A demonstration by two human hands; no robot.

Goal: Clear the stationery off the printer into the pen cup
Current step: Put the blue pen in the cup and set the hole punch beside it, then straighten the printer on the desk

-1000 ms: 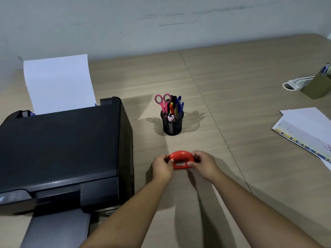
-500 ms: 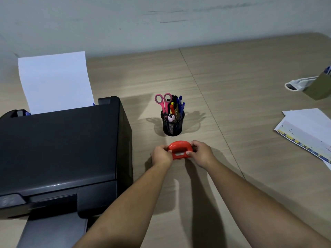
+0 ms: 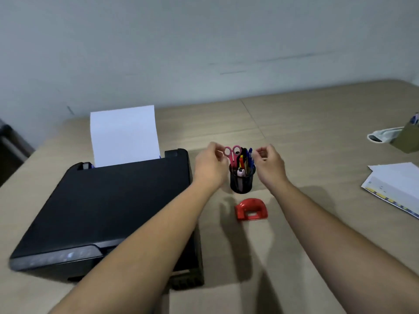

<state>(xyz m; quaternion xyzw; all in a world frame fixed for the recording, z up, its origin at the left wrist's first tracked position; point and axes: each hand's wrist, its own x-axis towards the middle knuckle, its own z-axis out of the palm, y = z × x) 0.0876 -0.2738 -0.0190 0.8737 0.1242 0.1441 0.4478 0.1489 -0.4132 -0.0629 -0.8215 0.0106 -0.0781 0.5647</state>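
Note:
A black mesh pen cup (image 3: 241, 181) stands on the desk to the right of the black printer (image 3: 108, 207). Pink-handled scissors (image 3: 232, 155), pens and a marker stick out of it. My left hand (image 3: 209, 166) hovers at the cup's left side, fingers curled near the scissor handles, holding nothing. On the cup's right side, my right hand (image 3: 271, 165) has its fingers apart and is empty too. A red hole punch (image 3: 250, 209) lies on the desk just in front of the cup. Nothing lies on the printer's lid.
White paper (image 3: 124, 134) stands in the printer's rear feed. Printed sheets (image 3: 394, 186) lie at the right edge of the desk. Further back on the right are an olive box (image 3: 408, 139) with pens and a white object (image 3: 383, 135). The wall runs behind the desk.
Both hands let go of the red hole punch, which now rests on the desk, and moved forward to either side of the pen cup. The view tilted upward.

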